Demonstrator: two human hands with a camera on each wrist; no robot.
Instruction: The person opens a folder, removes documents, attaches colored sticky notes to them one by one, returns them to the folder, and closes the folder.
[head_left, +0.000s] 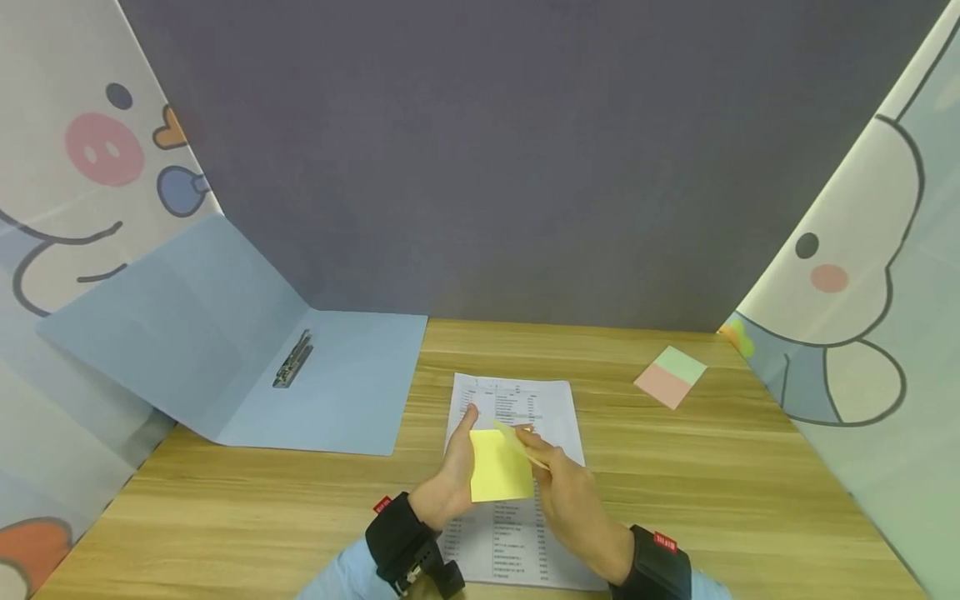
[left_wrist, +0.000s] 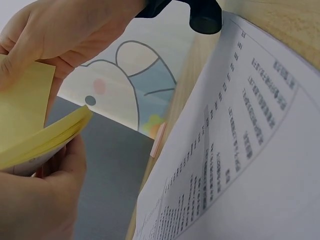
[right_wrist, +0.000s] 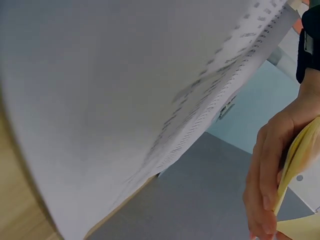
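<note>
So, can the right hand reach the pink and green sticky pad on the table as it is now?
Probably yes. The pink and green pad lies alone on bare table on the right hand's side. Nothing stands between them, but that hand is busy peeling a sheet from the yellow pad.

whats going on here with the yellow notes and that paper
A person holds a yellow sticky-note pad over a printed sheet lying on the wooden table. The left hand grips the pad, while the right hand pinches its top note and peels it up. An open blue folder lies to the left, and a pink-and-green note pad sits apart to the right.
</note>
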